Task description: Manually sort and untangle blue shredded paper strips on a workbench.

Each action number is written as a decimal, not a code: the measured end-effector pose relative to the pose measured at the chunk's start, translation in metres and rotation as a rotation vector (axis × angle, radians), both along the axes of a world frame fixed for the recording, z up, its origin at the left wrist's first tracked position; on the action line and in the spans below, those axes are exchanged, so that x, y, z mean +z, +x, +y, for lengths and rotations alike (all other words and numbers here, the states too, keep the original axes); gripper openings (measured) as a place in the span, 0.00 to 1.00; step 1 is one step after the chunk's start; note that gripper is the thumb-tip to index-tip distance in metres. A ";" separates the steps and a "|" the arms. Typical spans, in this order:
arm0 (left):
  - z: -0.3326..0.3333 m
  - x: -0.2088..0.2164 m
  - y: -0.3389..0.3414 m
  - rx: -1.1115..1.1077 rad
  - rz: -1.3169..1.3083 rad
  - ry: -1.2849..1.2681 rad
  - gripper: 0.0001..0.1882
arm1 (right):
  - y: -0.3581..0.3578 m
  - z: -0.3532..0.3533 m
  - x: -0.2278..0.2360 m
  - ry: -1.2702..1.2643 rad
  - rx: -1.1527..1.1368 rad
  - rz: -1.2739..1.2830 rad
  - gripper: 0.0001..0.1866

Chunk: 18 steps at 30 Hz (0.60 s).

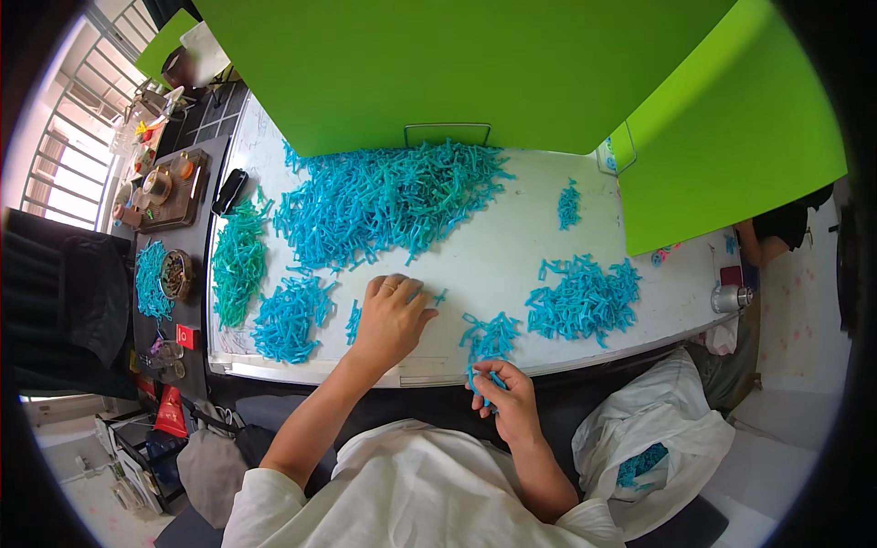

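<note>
Lower centre: right hand (509, 402) fingers pinch blue pieces (489, 390). Centre: left hand (395, 316) fingers curled, hold indeterminable. Apparent gathering; next probably requires another pickup.

Tabletop (507, 239) free between large heap (375, 205), right pile (586, 300); green panel (475, 73) blocks far side.

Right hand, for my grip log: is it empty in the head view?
No, the right hand holds small blue pieces, visible between its thumb and fingers.

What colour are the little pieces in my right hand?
The little pieces in your right hand are blue, seen in the head view.
</note>
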<state>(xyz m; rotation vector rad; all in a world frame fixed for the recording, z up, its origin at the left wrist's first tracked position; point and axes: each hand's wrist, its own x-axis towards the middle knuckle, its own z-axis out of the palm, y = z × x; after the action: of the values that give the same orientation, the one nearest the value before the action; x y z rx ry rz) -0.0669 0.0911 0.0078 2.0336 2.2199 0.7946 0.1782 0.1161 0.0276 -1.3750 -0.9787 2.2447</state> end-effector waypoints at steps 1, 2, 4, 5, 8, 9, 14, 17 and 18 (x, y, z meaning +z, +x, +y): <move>0.004 0.001 -0.001 0.017 0.004 0.042 0.12 | -0.001 0.001 0.002 -0.013 0.007 0.005 0.09; 0.010 0.001 -0.002 0.013 0.004 0.042 0.12 | -0.001 0.002 0.002 -0.025 0.012 0.009 0.09; 0.029 0.000 -0.001 0.042 -0.044 0.075 0.08 | 0.000 0.003 0.002 -0.027 0.011 0.021 0.10; 0.040 -0.003 0.000 0.039 -0.045 0.075 0.08 | 0.001 0.003 0.002 -0.030 0.010 0.032 0.10; 0.080 -0.007 0.004 0.034 -0.048 0.039 0.02 | 0.004 0.004 0.001 -0.033 0.004 0.045 0.10; 0.097 -0.009 0.006 0.027 -0.053 0.043 0.02 | 0.006 0.005 0.000 -0.028 -0.003 0.040 0.10; 0.168 -0.023 0.013 -0.011 0.082 0.172 0.20 | 0.010 0.004 0.001 -0.009 -0.036 0.038 0.09; 0.187 -0.040 0.018 -0.019 0.148 0.048 0.30 | 0.011 0.004 0.000 -0.009 -0.046 0.034 0.09; 0.186 -0.046 0.020 -0.021 0.147 0.049 0.30 | 0.013 0.003 -0.001 -0.007 -0.048 0.033 0.09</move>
<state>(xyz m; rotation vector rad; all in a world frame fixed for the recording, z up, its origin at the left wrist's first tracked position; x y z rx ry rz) -0.0468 0.2776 -0.0382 2.2020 2.2698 0.7277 0.1912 0.1193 0.0263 -1.3460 -0.9176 2.2306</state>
